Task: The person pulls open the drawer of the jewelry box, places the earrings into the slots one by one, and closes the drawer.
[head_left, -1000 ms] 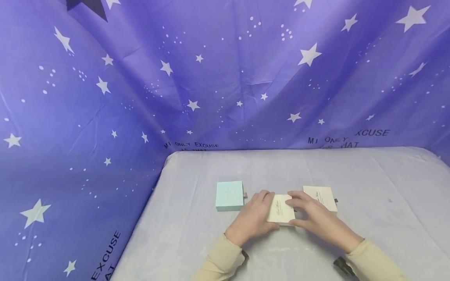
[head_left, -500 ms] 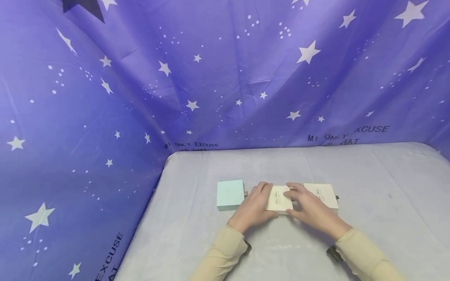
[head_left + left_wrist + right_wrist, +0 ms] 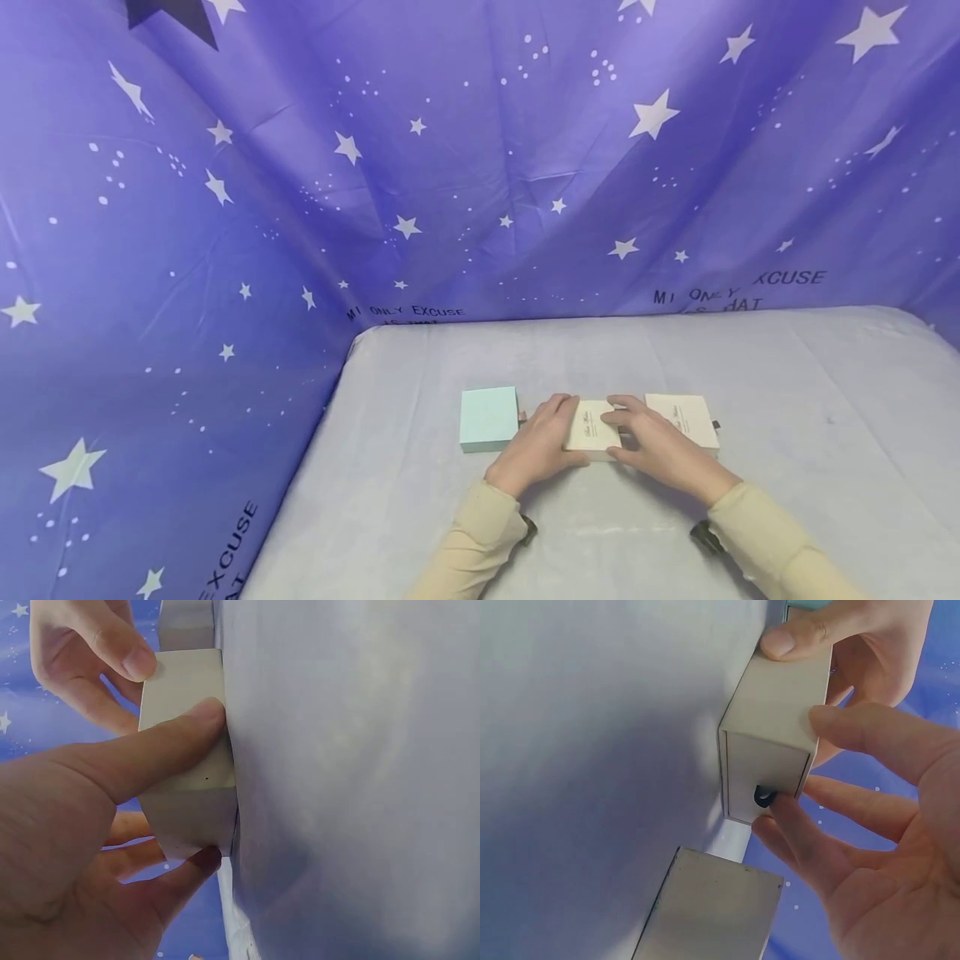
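A small white drawer-style box (image 3: 595, 423) with dark printed lettering stands on the cloth between both hands. My left hand (image 3: 536, 442) grips its left side, the thumb along the near face and fingers around the far side, as the left wrist view shows. The right hand (image 3: 663, 446) holds the box's right end, its thumb at the near top edge. In the right wrist view, a right finger touches the small black pull tab (image 3: 763, 796) on the drawer front (image 3: 761, 761). The drawer front sits within the sleeve.
A teal box (image 3: 488, 418) with a brown tab lies to the left. Another white box (image 3: 684, 417) with a dark tab lies close behind the right hand. The pale cloth-covered surface (image 3: 420, 517) meets a purple star-printed curtain (image 3: 480, 167) at the back and left.
Over the last second, both hands have moved the white box slightly away from me, into line with the other two boxes. During the last half second the hands have hardly moved.
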Available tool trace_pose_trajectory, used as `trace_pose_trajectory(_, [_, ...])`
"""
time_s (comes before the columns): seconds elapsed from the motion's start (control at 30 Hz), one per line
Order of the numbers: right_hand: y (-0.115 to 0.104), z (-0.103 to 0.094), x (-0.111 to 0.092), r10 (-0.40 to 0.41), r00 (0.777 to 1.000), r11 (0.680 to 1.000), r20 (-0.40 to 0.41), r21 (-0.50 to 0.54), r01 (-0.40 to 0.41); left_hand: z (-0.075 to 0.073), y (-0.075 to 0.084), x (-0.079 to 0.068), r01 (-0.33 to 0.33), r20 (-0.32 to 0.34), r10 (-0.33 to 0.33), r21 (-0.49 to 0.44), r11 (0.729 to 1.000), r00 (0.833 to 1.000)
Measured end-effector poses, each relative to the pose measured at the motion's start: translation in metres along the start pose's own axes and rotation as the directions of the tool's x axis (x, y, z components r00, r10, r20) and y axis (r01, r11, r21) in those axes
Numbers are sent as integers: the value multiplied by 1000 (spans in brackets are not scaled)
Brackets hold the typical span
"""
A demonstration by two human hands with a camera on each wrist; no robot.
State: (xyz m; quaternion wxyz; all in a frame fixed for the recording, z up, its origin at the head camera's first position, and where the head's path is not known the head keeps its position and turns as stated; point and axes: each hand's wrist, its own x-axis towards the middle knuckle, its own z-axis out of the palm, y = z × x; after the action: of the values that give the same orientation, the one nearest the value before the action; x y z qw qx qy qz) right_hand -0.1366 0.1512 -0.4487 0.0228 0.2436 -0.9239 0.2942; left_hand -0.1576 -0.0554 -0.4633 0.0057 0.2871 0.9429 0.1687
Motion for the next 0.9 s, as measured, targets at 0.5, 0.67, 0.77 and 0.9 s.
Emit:
trace_pose_trajectory(0.5, [-5,2,-2,-12,999,999,-36,-47,10,0,3,-3,35,-1,-35,15,999,999])
trace_pose_trajectory(0.67, [-11,3,1,-44,997,999,-70,-29,42,-6,3,-11,56,-5,-56,32,998,998])
trace_pose_trajectory(0.77, [-15,5,4,-59,995,998,-77,-13,58,-11,3,-17,54,-18,-54,46,997,998])
trace_pose_trajectory(0.9, [-21,10,8,-73,995,997,-74,19,75,-20,-1,-24,48,-51,-45,62,997,998])
